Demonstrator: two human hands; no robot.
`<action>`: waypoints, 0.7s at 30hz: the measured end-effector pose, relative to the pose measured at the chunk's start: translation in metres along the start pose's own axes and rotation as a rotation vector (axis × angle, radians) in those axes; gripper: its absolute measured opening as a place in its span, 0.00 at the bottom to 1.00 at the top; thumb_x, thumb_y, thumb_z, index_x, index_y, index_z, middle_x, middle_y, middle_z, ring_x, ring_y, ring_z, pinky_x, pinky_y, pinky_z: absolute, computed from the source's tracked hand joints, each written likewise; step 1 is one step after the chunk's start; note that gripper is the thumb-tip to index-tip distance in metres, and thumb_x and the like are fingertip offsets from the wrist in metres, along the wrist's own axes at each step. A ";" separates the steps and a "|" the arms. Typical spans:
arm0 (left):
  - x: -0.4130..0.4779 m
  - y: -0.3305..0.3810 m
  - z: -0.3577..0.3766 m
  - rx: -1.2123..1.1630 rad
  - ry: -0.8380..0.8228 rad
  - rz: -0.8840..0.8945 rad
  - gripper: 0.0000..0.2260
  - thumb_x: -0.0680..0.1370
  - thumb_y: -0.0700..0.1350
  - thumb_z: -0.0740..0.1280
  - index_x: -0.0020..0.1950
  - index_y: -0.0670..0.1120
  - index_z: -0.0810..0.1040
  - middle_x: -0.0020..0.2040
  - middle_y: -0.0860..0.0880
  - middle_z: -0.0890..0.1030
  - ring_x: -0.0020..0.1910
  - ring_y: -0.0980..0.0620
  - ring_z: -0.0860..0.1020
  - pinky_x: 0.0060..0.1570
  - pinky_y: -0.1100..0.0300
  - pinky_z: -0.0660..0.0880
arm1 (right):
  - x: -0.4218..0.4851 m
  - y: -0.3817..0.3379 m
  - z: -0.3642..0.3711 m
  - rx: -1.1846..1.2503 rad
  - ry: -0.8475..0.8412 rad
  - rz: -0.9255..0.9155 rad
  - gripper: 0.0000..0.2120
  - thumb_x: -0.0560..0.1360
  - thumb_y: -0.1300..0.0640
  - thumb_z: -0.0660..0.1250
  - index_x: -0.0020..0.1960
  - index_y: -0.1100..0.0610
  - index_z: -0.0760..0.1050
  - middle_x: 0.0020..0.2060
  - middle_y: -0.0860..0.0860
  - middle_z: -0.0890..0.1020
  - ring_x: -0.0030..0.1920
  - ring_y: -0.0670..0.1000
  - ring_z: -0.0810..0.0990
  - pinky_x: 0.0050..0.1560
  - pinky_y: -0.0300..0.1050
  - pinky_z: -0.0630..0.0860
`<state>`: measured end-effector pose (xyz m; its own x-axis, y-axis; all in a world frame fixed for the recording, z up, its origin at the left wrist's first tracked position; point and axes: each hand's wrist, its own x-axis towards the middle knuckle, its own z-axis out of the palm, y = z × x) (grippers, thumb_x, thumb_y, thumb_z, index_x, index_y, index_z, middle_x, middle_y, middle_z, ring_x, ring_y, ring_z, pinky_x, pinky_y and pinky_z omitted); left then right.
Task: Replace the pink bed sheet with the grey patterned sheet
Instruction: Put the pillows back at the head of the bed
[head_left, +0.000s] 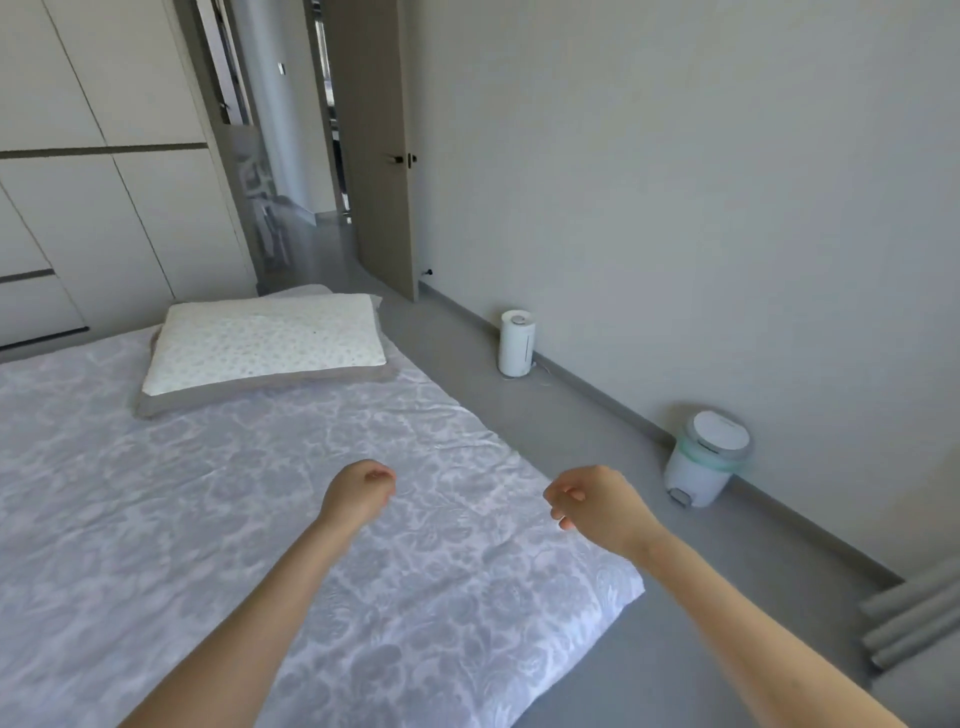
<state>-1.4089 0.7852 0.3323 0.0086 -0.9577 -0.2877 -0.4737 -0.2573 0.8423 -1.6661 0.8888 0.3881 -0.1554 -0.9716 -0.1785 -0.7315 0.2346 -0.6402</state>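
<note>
The grey patterned sheet (218, 509) lies spread over the mattress, with light creases across it and its near right corner hanging over the edge. No pink sheet is in view. My left hand (358, 493) hovers above the sheet's right half, fingers loosely curled and holding nothing. My right hand (589, 501) hangs over the bed's right edge, fingers loosely curled downward and also holding nothing. Both forearms reach out from the bottom of the view.
A white patterned pillow (265, 343) on a grey one lies at the bed's far end. A white humidifier (516, 343) and a white pedal bin (706, 460) stand by the right wall. Grey floor runs to an open door (379, 156). Grey curtain folds (914, 618) sit at right.
</note>
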 end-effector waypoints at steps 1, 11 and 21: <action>0.007 0.016 0.022 -0.022 -0.014 0.005 0.07 0.75 0.36 0.62 0.40 0.43 0.78 0.40 0.43 0.79 0.40 0.46 0.76 0.43 0.56 0.73 | 0.013 0.019 -0.014 0.020 0.015 0.008 0.10 0.75 0.60 0.61 0.40 0.62 0.79 0.38 0.50 0.84 0.37 0.48 0.83 0.45 0.45 0.78; 0.144 0.155 0.171 -0.081 -0.023 0.083 0.10 0.75 0.35 0.61 0.36 0.46 0.75 0.40 0.43 0.79 0.36 0.48 0.75 0.36 0.62 0.71 | 0.167 0.104 -0.114 0.041 0.018 0.008 0.10 0.71 0.62 0.60 0.42 0.65 0.78 0.37 0.56 0.84 0.41 0.57 0.83 0.42 0.49 0.79; 0.288 0.266 0.298 -0.119 -0.006 -0.022 0.10 0.77 0.36 0.60 0.38 0.47 0.73 0.35 0.46 0.76 0.30 0.52 0.72 0.28 0.65 0.71 | 0.327 0.159 -0.215 0.117 -0.044 -0.043 0.11 0.73 0.59 0.59 0.43 0.63 0.79 0.39 0.56 0.84 0.42 0.55 0.83 0.43 0.46 0.78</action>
<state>-1.7945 0.4796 0.3374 0.0125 -0.9508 -0.3095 -0.3653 -0.2925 0.8838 -1.9762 0.6014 0.3885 -0.0941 -0.9792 -0.1798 -0.6539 0.1969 -0.7305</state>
